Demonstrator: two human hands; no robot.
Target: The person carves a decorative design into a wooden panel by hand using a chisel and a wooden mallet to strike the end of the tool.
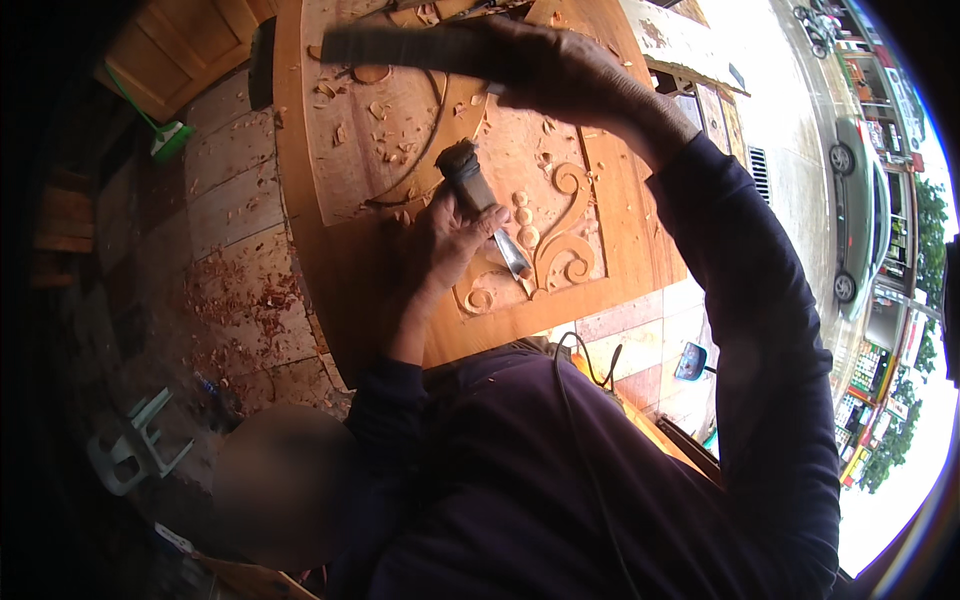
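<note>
My left hand [450,240] is closed round the handle of a chisel [512,255]. The chisel slants across a carved wooden panel [520,325], its metal blade pointing down toward the scrollwork near the panel's near edge. Dark wrapping covers the top of its handle. My right hand [575,70] grips one end of a long dark bar [410,52], raised over the far part of the panel and apart from the chisel. Motion blurs the bar, and its material is hard to tell. Raised scrolls [570,250] and round beads stand out beside the blade.
Curled wood shavings [378,110] lie on the panel, with more on the tiled floor [235,225] at left. A green broom [172,140], a pale plastic chair [140,440] and a wooden door [185,45] are there too. A black cable [575,420] crosses my clothing. A parked car [862,215] stands right.
</note>
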